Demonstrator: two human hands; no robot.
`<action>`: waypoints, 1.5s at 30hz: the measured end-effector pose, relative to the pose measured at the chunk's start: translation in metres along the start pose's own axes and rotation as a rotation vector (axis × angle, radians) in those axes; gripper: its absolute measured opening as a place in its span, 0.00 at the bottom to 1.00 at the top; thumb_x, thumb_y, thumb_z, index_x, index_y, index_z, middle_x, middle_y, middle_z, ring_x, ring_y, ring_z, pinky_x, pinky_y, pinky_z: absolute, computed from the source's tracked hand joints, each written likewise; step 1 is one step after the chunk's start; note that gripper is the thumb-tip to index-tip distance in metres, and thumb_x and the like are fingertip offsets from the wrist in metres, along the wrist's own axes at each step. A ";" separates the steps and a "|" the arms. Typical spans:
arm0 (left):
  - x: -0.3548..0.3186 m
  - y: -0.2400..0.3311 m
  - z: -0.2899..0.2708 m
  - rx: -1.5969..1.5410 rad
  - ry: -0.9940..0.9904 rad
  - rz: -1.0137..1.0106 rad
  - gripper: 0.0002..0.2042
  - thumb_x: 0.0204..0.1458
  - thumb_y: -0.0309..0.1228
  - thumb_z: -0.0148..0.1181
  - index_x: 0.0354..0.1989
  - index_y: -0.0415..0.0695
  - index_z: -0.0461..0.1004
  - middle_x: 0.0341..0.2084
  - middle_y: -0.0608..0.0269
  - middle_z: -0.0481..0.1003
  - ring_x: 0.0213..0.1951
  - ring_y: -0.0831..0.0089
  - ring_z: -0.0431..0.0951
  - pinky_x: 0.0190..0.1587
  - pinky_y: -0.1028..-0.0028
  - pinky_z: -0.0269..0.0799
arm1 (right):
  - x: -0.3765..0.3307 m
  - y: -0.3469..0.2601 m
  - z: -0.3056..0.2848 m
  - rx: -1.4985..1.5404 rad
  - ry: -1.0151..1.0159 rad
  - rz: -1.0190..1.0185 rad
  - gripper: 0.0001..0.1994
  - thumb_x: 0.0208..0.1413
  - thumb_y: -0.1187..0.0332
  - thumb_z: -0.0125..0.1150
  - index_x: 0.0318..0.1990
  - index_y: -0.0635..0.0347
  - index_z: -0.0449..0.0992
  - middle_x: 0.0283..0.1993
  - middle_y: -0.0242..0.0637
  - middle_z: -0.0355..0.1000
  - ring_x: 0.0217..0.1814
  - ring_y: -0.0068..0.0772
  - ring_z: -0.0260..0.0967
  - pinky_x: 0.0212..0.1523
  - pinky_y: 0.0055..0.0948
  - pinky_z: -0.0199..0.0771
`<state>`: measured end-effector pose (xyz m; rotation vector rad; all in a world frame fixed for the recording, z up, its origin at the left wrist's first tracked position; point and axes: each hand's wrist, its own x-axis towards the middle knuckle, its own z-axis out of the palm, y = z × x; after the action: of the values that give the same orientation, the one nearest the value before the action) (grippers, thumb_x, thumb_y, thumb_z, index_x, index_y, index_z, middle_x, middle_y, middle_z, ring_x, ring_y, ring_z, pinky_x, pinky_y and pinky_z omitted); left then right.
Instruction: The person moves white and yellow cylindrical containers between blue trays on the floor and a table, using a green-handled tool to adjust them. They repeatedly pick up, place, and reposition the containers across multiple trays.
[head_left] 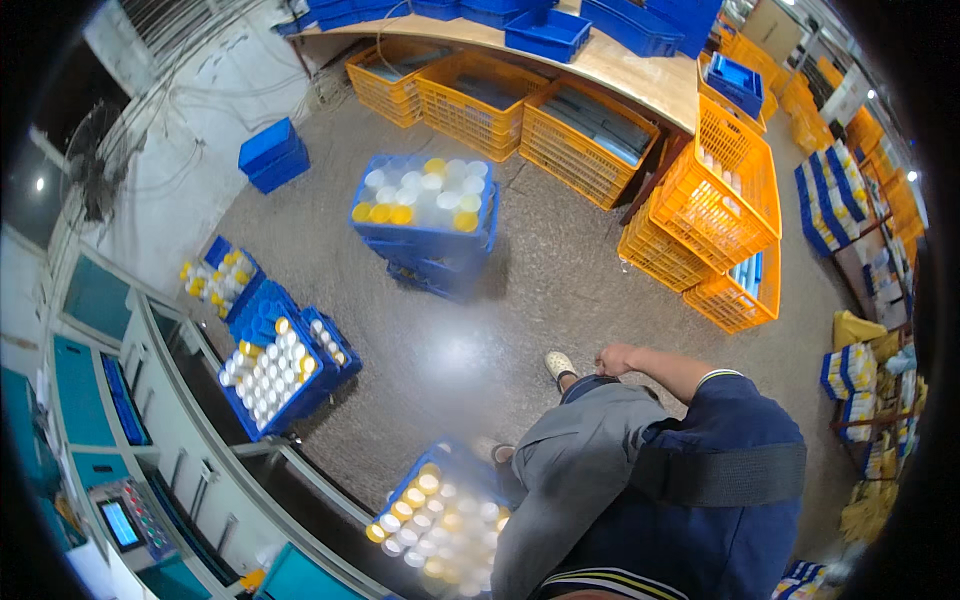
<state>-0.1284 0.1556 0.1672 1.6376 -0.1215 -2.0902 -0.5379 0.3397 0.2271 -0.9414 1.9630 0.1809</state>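
Note:
My right hand (614,359) hangs beside my right thigh, with its fingers curled in and no object visible in them. It is nearest to my grey trousers (585,440) and sits just above a light clog (559,366). Of my left arm only the striped sleeve edge (612,580) shows at the lower border; the left hand is out of the picture. Next to my legs is a blue crate (402,487) full of white and yellow round-topped containers (436,520), partly blurred.
Stacked blue crates (425,252) with similar containers stand on the floor ahead. More filled crates (318,392) are beside a grey-and-teal machine (190,400) at left. Orange crates (720,215) stand at right and under a wooden table (640,85). A blue bin (272,158) sits near the wall.

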 end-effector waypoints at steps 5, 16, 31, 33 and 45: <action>-0.018 -0.041 0.060 0.085 0.060 0.097 0.25 0.47 0.29 0.64 0.54 0.38 0.64 0.45 0.55 0.69 0.44 0.63 0.71 0.44 0.66 0.73 | 0.043 0.006 -0.021 0.237 0.172 -0.294 0.22 0.58 0.51 0.55 0.52 0.58 0.77 0.51 0.51 0.75 0.56 0.53 0.71 0.56 0.45 0.71; -0.089 -0.089 0.421 0.270 -0.287 0.478 0.11 0.51 0.25 0.61 0.42 0.40 0.71 0.35 0.61 0.74 0.33 0.69 0.75 0.35 0.70 0.73 | -0.004 0.054 -0.153 1.093 0.677 -0.235 0.25 0.57 0.54 0.63 0.50 0.70 0.71 0.40 0.49 0.75 0.38 0.44 0.74 0.40 0.44 0.74; 0.286 -0.054 0.602 -0.459 -0.073 0.019 0.30 0.52 0.47 0.59 0.59 0.39 0.66 0.57 0.46 0.67 0.58 0.49 0.69 0.56 0.50 0.71 | 0.140 0.480 -0.494 1.307 1.303 0.496 0.17 0.50 0.72 0.58 0.47 0.74 0.76 0.44 0.48 0.77 0.44 0.41 0.74 0.48 0.36 0.72; 0.305 -0.064 0.599 -0.676 0.057 0.149 0.29 0.52 0.46 0.58 0.58 0.40 0.68 0.55 0.47 0.69 0.54 0.51 0.73 0.52 0.54 0.74 | 0.147 0.502 -0.544 1.124 1.251 0.595 0.21 0.53 0.68 0.61 0.51 0.76 0.72 0.48 0.52 0.76 0.50 0.47 0.72 0.55 0.37 0.69; 0.234 -0.047 0.685 0.209 0.212 0.598 0.38 0.48 0.20 0.60 0.69 0.37 0.50 0.53 0.54 0.68 0.47 0.67 0.71 0.48 0.73 0.70 | 0.396 0.297 -0.907 0.708 1.244 -0.515 0.17 0.61 0.71 0.59 0.56 0.66 0.70 0.51 0.42 0.74 0.48 0.29 0.74 0.43 0.27 0.77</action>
<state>-0.8236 -0.0507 0.1335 1.6650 -0.6875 -1.4823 -1.4669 -0.0936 0.3566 -1.1052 2.3881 -1.6268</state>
